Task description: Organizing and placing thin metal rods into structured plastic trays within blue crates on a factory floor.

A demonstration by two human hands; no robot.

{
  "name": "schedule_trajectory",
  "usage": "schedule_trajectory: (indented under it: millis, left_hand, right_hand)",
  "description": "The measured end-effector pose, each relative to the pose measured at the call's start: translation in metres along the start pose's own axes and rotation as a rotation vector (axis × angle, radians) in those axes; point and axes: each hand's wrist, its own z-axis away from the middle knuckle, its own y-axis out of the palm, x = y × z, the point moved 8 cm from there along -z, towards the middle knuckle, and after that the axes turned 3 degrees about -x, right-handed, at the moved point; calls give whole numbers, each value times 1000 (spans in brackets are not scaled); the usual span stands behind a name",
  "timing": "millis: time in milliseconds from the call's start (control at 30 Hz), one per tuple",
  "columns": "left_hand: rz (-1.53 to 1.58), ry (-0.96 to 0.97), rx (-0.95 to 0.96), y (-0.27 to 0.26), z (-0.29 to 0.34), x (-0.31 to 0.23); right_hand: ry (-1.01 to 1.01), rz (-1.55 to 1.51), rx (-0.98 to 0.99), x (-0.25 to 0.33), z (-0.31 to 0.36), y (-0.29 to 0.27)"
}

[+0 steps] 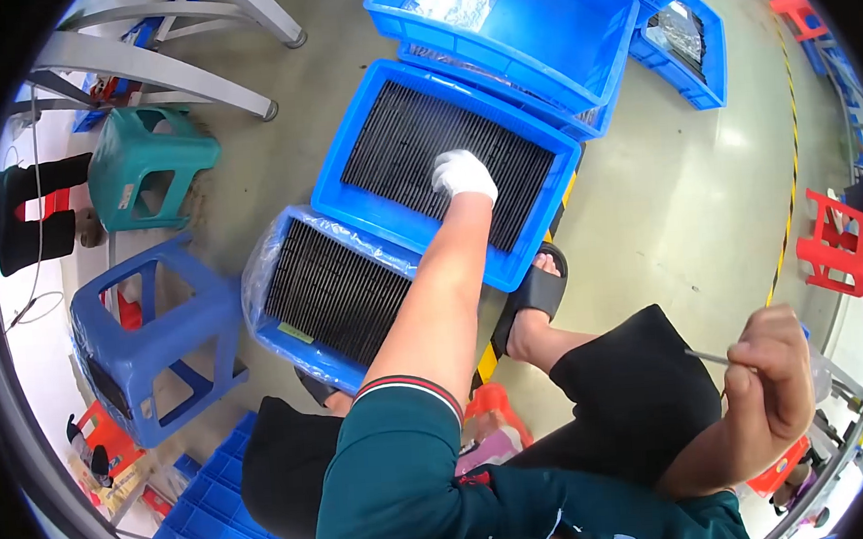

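My left hand, in a white glove, reaches into a blue bin and touches rows of thin black strips packed side by side. Its fingers are curled down with their tips out of sight, so what they pinch is hidden. At the right, my bare right hand is raised above my knee and closed, gripping a thin grey metal rod between thumb and fingers. Closer to me stands a second blue bin, lined with clear plastic and filled with similar black strips.
Stacked blue crates stand beyond the bin, with another crate to their right. Green and blue plastic stools are on the left. A blue crate lies lower left. A red stool stands far right.
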Motion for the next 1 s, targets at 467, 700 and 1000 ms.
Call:
schedule_trajectory:
  millis: [467, 700, 1000]
  left_hand:
    - [289, 94, -54, -9, -32, 6]
    - [1472, -180, 1017, 27, 23, 32]
    - [2626, 262, 1244, -35, 212, 75]
  right_hand:
    - [-15, -58, 85, -5, -1, -1]
    - [5, -134, 56, 19, 1, 5]
    - [-79, -298, 130, 67, 17, 22]
